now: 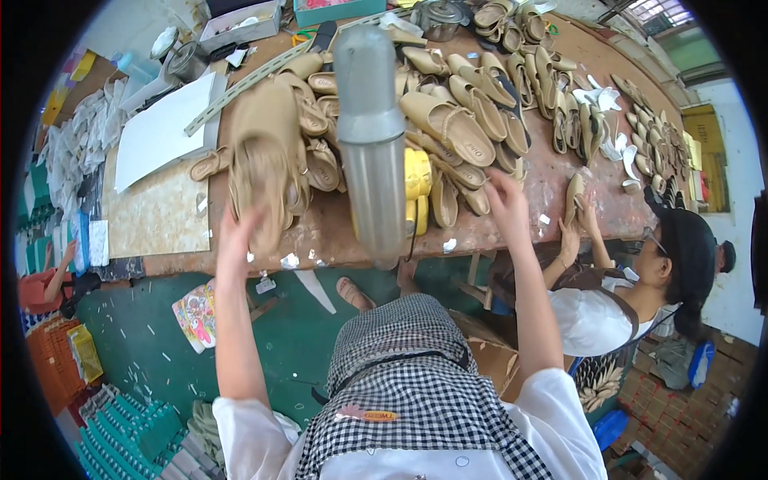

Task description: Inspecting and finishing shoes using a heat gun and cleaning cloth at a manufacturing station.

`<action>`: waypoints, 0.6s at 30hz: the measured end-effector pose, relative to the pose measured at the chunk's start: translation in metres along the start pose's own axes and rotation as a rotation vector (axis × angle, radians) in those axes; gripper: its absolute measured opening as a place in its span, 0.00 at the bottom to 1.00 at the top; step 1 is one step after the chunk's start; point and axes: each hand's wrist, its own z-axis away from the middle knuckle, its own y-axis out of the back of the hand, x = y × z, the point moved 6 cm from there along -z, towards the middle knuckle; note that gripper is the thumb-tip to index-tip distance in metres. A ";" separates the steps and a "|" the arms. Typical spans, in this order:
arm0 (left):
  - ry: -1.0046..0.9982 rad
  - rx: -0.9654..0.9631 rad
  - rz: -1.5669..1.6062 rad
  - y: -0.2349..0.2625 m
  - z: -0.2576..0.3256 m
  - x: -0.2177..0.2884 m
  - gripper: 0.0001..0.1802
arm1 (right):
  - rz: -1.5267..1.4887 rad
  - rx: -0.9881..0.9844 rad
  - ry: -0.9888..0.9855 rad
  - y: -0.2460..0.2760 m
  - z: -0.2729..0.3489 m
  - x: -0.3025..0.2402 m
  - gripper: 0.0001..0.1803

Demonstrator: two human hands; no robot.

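On the left side of the workbench my left hand is closed on a beige slip-on shoe. Both are smeared by motion. Behind and beside them lie more beige shoes, heaped together. My right hand is at the near edge of a second heap, its fingers apart next to the toes of beige woven-strap shoes. Whether its fingertips touch one is hard to make out. Between my arms stands a grey, clear-bodied cylinder, with a yellow device partly hidden behind it.
A co-worker sits on the right, both hands on a beige shoe. White shoe-shaped pieces and more shoes lie farther right. A white board and a metal angle strip lie at the left. Boxes stand at the back.
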 end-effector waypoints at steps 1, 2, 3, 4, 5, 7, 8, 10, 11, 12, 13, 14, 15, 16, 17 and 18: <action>-0.084 -0.001 0.021 -0.011 -0.030 0.015 0.29 | 0.082 0.035 0.065 0.002 -0.026 -0.003 0.17; -0.085 0.016 0.069 -0.018 -0.058 0.024 0.30 | 0.229 0.112 0.183 0.000 -0.047 -0.014 0.18; -0.086 0.026 0.119 -0.026 -0.081 0.029 0.30 | 0.382 0.194 0.298 -0.003 -0.063 -0.026 0.20; -0.095 0.025 0.123 -0.028 -0.096 0.027 0.30 | 0.507 0.130 0.270 -0.017 -0.079 -0.019 0.20; -0.177 0.090 -0.104 -0.025 -0.109 0.028 0.31 | 0.629 0.066 0.242 -0.033 -0.090 -0.012 0.21; -0.253 0.177 -0.333 -0.004 -0.122 0.009 0.32 | 0.605 -0.184 0.088 -0.061 -0.105 -0.011 0.14; -0.283 0.206 -0.302 0.009 -0.118 -0.006 0.32 | 0.476 -0.207 0.108 -0.061 -0.112 -0.007 0.13; -0.295 0.202 -0.261 0.015 -0.097 -0.032 0.31 | 0.200 -0.187 0.045 -0.040 -0.128 0.011 0.13; -0.275 0.191 -0.259 0.022 -0.073 -0.046 0.30 | 0.039 -0.159 -0.023 -0.026 -0.136 0.018 0.13; -0.289 0.255 -0.292 0.033 -0.046 -0.063 0.29 | 0.039 -0.042 0.083 -0.010 -0.148 0.016 0.14; -0.300 0.313 -0.324 0.040 -0.020 -0.082 0.27 | 0.037 -0.044 0.082 0.000 -0.160 0.021 0.14; -0.175 0.322 -0.354 0.045 0.005 -0.099 0.27 | 0.183 0.021 0.006 0.013 -0.173 0.029 0.15; -0.048 0.333 -0.381 0.047 0.029 -0.117 0.26 | 0.330 0.084 -0.068 0.021 -0.181 0.036 0.15; -0.011 0.320 -0.322 0.044 0.051 -0.134 0.25 | 0.323 0.081 -0.064 0.017 -0.182 0.041 0.15; 0.024 0.303 -0.261 0.036 0.069 -0.153 0.25 | 0.445 -0.019 -0.042 0.004 -0.181 0.052 0.15; 0.086 0.230 -0.235 0.020 0.087 -0.171 0.24 | 0.564 -0.127 -0.017 -0.010 -0.178 0.051 0.14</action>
